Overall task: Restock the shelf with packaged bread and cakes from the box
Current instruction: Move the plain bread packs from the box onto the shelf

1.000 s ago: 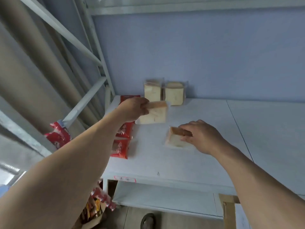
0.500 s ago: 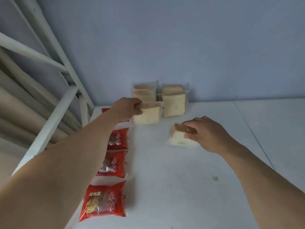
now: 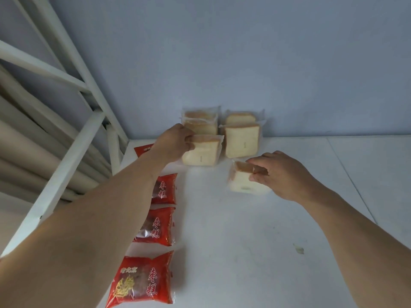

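Note:
My left hand (image 3: 175, 142) pinches the top edge of a clear-wrapped bread pack (image 3: 203, 152) standing upright on the white shelf (image 3: 244, 241), just in front of the back row of bread packs (image 3: 242, 138) against the wall. My right hand (image 3: 280, 172) grips a second bread pack (image 3: 243, 181), which lies tilted on the shelf to the right and nearer me. A column of red cake packets (image 3: 142, 278) runs along the shelf's left side, partly hidden under my left forearm.
The white metal shelf frame (image 3: 73, 147) with slanted braces rises at the left. A blue-grey wall (image 3: 244, 63) closes the back. A small scrap (image 3: 299, 248) lies on the shelf at the right. The box is out of view.
The view moved in closer over the shelf. My left hand carried its bread pack back to the rear row and set it upright. My right hand kept its hold on the other pack.

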